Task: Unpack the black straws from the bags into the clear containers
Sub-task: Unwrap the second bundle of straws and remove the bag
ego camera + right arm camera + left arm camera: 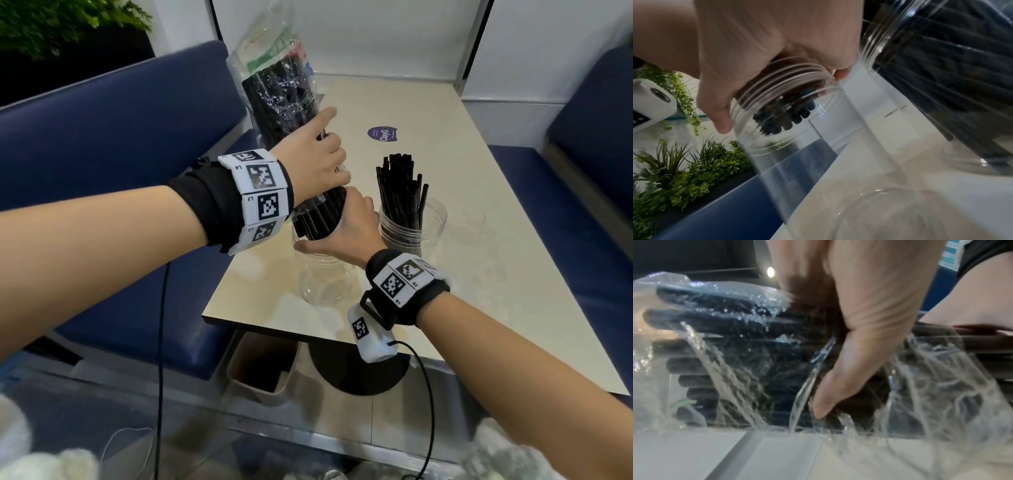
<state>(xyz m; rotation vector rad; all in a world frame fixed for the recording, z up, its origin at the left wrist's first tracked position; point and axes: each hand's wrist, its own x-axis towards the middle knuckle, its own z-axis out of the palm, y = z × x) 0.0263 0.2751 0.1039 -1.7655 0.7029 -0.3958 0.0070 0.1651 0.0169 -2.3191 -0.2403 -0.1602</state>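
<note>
A clear plastic bag [274, 78] full of black straws [279, 102] stands tilted over the near clear container [322, 277]. My left hand [318, 161] grips the bag around its middle; the left wrist view shows the thumb [838, 386] pressed on the crinkled bag [725, 353]. My right hand [346, 226] is curled round the bare lower ends of the straws at the container's mouth. In the right wrist view the straw ends [785, 115] poke into the container [797, 138] below the right hand [777, 48]. A second clear container [414, 226] to the right holds upright black straws [400, 185].
Both containers stand near the front left corner of a beige table [462, 291] with a purple sticker [382, 133]. Blue benches [120, 144] flank the table. A beige bin [260, 370] sits under the table edge. Green plants [684, 170] lie behind the left bench.
</note>
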